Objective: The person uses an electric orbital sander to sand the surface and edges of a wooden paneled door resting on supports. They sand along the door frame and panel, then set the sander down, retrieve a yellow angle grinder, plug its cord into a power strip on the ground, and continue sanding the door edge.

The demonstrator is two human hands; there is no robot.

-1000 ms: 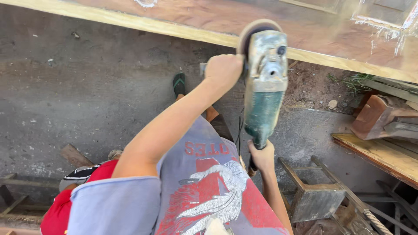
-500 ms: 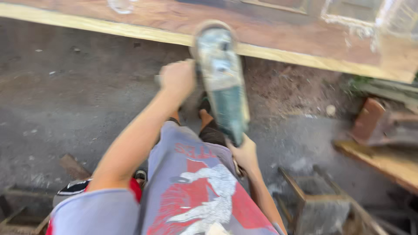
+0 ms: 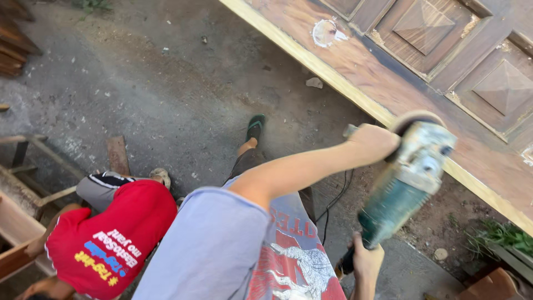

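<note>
The wooden door point(image 3: 388, 83) is the largest thing: laid flat and slantwise across the upper right, with raised square panels, a pale bare edge strip and a whitish filled patch point(image 3: 325, 32) near its top end. Its support is not seen. It is judged stiff, heavy and awkward to shift; the finish looks worn and patchy, w/ bare wood showing in places.

Below it, grey dusty ground point(image 3: 139, 83) w/ small stones and wood scraps is seen, so the place is an outdoor yard, not a room. Timber frames point(image 3: 22, 189) lie at the left edge, weeds point(image 3: 502, 233) at lower right. A second person in a red shirt point(image 3: 111, 239) is crouched at lower left, well apart from the tool.

The angle grinder point(image 3: 408, 178) is held in the air just over the door's near edge, disc end up, approx. level w/ the edge strip; contact w/ the wood cannot be told. It is judged fairly heavy, rigid and front-weighted, w/ a metal gear head and green body; two grips are needed. The left hand point(image 3: 375, 141) is closed round the side handle by the head. The right hand point(image 3: 366, 261) is wrapped round the rear of the body. A black cable point(image 3: 333, 203) is seen trailing down toward the ground. A foot in a green sandal point(image 3: 255, 126) is planted below.
</note>
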